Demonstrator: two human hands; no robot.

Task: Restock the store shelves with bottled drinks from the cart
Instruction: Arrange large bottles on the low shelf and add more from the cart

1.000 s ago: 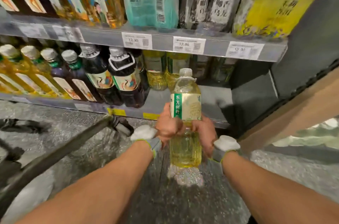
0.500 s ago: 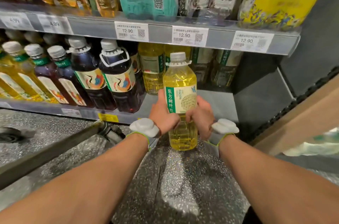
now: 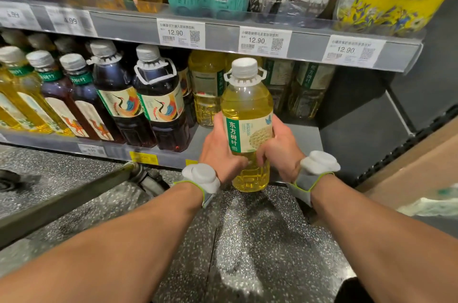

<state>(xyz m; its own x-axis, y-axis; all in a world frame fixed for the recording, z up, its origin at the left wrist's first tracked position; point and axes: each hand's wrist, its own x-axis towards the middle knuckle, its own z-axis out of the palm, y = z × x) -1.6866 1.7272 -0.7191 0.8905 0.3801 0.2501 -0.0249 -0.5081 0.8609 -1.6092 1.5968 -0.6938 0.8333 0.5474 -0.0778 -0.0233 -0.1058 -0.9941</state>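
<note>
A large bottle of yellow tea [image 3: 247, 109] with a white cap and a green-edged label stands upright in both my hands, just in front of the bottom shelf [image 3: 304, 136]. My left hand [image 3: 220, 153] grips its left side and my right hand [image 3: 278, 151] grips its right side, fingers curled round the lower label. The bottle's base hangs over the shelf's front edge, above the floor. Behind it on the shelf stand matching yellow bottles [image 3: 205, 86], deeper in.
Dark tea bottles [image 3: 161, 104] with crane labels fill the shelf to the left. The upper shelf [image 3: 223, 32] carries price tags and multipacks. A cart's metal bar [image 3: 67, 201] crosses the speckled floor at left. A cardboard box [image 3: 409, 171] sits at right.
Both hands have carried the bottle up and forward toward the bottom shelf. The camera has come closer to the shelves.
</note>
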